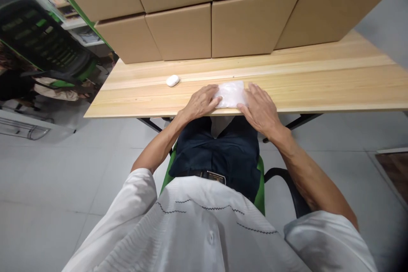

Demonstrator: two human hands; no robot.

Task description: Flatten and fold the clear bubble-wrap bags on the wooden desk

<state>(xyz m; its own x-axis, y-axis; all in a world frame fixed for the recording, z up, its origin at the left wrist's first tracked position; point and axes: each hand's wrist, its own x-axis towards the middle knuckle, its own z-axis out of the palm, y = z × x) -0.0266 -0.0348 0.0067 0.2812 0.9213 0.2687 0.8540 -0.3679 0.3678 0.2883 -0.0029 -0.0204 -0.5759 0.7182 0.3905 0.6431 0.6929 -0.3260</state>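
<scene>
A small, flat white plastic packet [230,94] lies on the wooden table near its front edge. What is inside the packet cannot be made out. My left hand [202,102] rests at the packet's left side, fingers laid flat and thumb touching its edge. On the other side my right hand [260,108] is spread, its thumb on the packet's lower right corner and its fingers beside the right edge, slightly blurred. Neither hand is closed around the packet.
A small white rounded case [172,80] sits on the wooden table [143,93] left of my hands. Large cardboard boxes [178,32] are stacked in two rows along the back. At far left are a black and green chair [47,38] and part of another person.
</scene>
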